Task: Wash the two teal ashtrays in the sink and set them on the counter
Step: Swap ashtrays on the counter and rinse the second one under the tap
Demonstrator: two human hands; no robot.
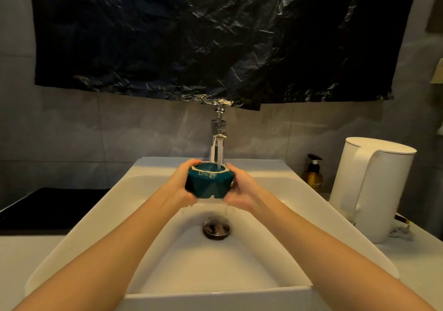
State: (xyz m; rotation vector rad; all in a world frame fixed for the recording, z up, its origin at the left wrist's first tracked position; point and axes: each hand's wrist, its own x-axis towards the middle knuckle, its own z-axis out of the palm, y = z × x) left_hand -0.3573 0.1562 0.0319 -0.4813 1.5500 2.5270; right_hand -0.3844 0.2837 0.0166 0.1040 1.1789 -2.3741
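Grey tiled bathroom wall is filling the background, with a crinkly black plastic sheet (191, 35) hanging across the top of the frame, and a white sink (96, 214) is sitting below it. Dead centre, the teal ashtray (208, 186) is being held up over the basin, right under the faucet (217, 140), and water is pouring straight into its bowl. The left hand (182, 186) is gripping its left side and the right hand (242, 190) is gripping its right side, fingers curled round it. My take on doing this bit well: I'm thinking it wants tilting and turning slowly so the stream is hitting the whole inside and the rim, with thumbs rubbing the pale marks along the top edge, and a firm hold because wet glaze is probably going to be slippery. Headcount: I'm seeing one teal piece for sure. There's a notch along its bottom edge, so it might be two stacked, honestly can't tell. Otherwise one faucet, one drain (217, 229) lower centre, one white kettle (374, 190) and one amber pump bottle (312, 174) on the counter (419, 262) at right.
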